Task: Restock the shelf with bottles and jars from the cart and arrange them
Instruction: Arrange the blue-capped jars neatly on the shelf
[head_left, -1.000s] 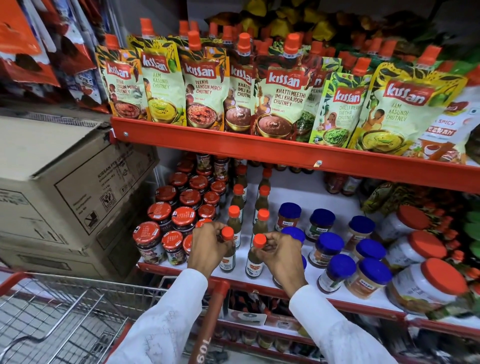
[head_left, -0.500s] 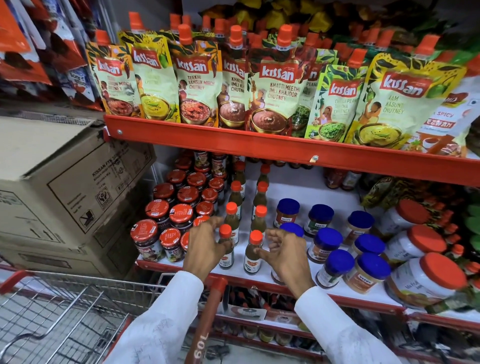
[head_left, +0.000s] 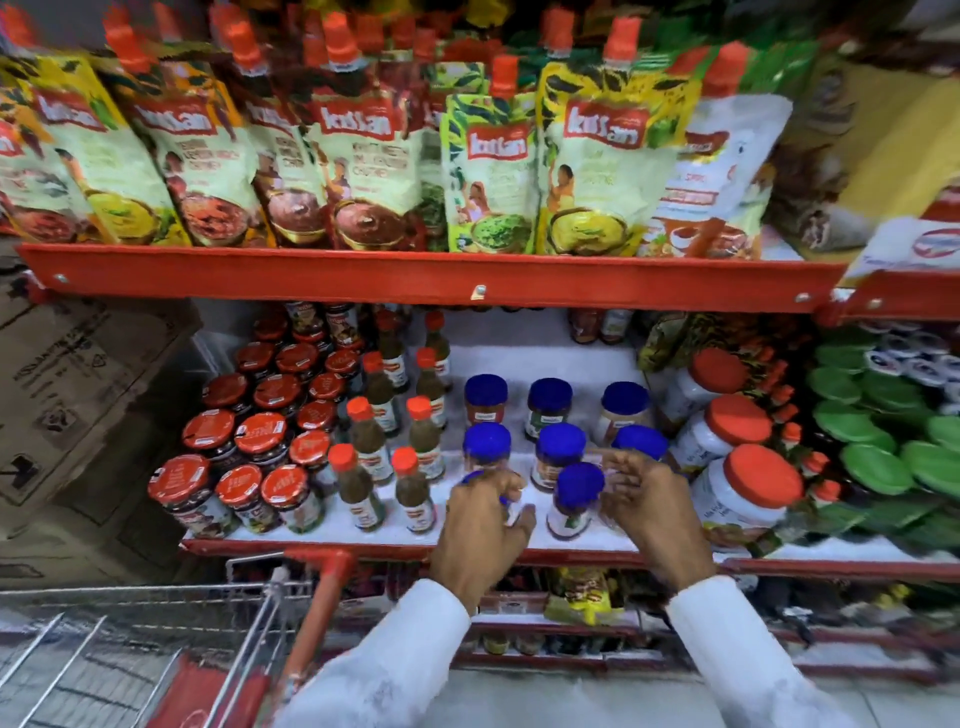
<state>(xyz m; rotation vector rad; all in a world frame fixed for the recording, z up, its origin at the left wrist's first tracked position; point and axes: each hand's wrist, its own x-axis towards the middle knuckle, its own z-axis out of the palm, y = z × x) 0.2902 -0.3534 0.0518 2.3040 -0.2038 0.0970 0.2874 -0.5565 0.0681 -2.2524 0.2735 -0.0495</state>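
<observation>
Both hands work over the front of a white shelf (head_left: 545, 358) edged with a red lip, inside a red-framed store rack; a shelf above it carries a row of chutney pouches (head_left: 358, 156) leaning forward over its red rail (head_left: 415, 278). The left hand (head_left: 480, 535) is curled around a blue-lidded jar (head_left: 475, 477) at the shelf's front edge, covering nearly all of it, so only a sliver of blue lid shows past the knuckles. The right hand (head_left: 652, 506) has its fingers bent and part-spread just right of another blue-lidded jar (head_left: 574, 499); whether it grips anything underneath cannot be told. More blue-lidded jars (head_left: 550, 402) stand in rows just beyond both hands. Left of the left hand stand green sauce bottles with orange caps (head_left: 363, 452) in two files, and further left a tight block of red-lidded jars (head_left: 260, 436). Right of the right hand lie large white tubs with orange lids (head_left: 748, 483), tilted, then green lids, blurred. The picture is smeared, and labels are unreadable. Bare white shelf shows beyond the far jars and in narrow lanes between rows. Below the left arm, the cart's (head_left: 156, 649) wire basket and red handle are cut off by the frame.
</observation>
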